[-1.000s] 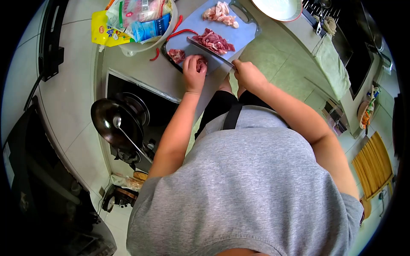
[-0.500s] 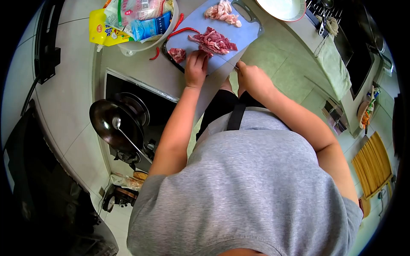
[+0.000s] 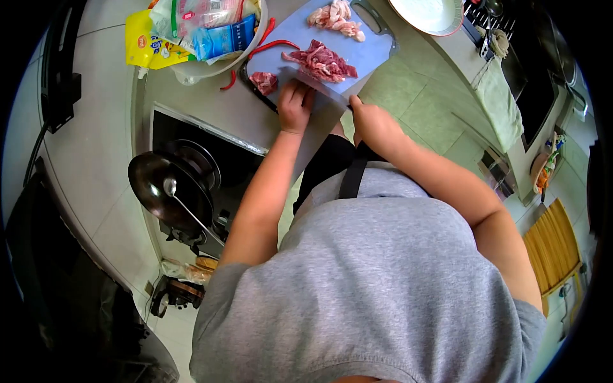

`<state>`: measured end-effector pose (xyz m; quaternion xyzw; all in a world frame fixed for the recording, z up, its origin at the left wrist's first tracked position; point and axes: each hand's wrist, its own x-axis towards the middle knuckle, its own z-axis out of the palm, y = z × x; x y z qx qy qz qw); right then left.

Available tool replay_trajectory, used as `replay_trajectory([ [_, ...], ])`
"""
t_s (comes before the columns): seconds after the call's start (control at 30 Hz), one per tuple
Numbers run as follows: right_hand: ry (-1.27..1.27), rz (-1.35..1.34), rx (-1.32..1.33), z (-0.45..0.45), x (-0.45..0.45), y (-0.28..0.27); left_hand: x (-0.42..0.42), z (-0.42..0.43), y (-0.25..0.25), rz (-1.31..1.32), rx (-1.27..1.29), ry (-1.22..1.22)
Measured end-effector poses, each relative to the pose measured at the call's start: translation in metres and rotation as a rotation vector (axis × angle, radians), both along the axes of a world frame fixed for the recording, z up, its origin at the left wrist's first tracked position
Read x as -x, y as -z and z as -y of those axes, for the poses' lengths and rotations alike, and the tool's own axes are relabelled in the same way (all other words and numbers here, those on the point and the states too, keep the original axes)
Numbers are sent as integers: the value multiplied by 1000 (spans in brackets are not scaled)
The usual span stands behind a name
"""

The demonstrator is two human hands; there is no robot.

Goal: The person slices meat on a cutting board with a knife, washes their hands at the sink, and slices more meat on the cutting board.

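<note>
My right hand [image 3: 377,126] is closed round the handle of a kitchen knife [image 3: 327,91]. Its broad blade points left over the near part of the light blue cutting board [image 3: 274,59], close to the fingertips of my left hand [image 3: 295,108]. The left fingers are bent and pressed together on the board; whatever lies under them is hidden. Just beyond the blade is a heap of sliced red meat [image 3: 324,62]. A small chunk of red meat [image 3: 263,82] sits left of my left hand. Pale, fatty meat pieces [image 3: 336,19] lie at the board's far end.
Red chillies [image 3: 274,46] rest at the board's left edge, beside a white tub [image 3: 260,32] with packets. A yellow pouch [image 3: 145,41] is farther left. The wok [image 3: 153,191] with a ladle [image 3: 188,209] stands on the stove. A white bowl [image 3: 434,14] sits at upper right.
The knife blade has turned and shows more of its flat side, beside my left fingertips. My left hand stays at nearly the same spot on the board. The whole view has shifted slightly.
</note>
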<state>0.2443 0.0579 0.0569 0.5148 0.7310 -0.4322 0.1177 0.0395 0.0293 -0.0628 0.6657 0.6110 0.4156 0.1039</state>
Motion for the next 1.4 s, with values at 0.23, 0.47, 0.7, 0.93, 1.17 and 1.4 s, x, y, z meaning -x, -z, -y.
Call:
replay_trajectory([
  [0.23,-23,-48,36,-13,4,18,-1,-2,0,-9,24,8],
  [0.47,12,-111,-98,-33,44,46,1,-2,-2,3,72,89],
  [0.7,-26,50,-24,-13,6,28,-1,1,3,-33,25,53],
  [0.93,65,86,17,-30,-3,22,-6,3,-20,-42,67,91],
  [1.17,121,-5,-46,-14,-1,-6,-1,9,-32,-16,4,57],
  [1.4,5,35,-2,1,-14,-29,2,11,-22,-49,28,58],
])
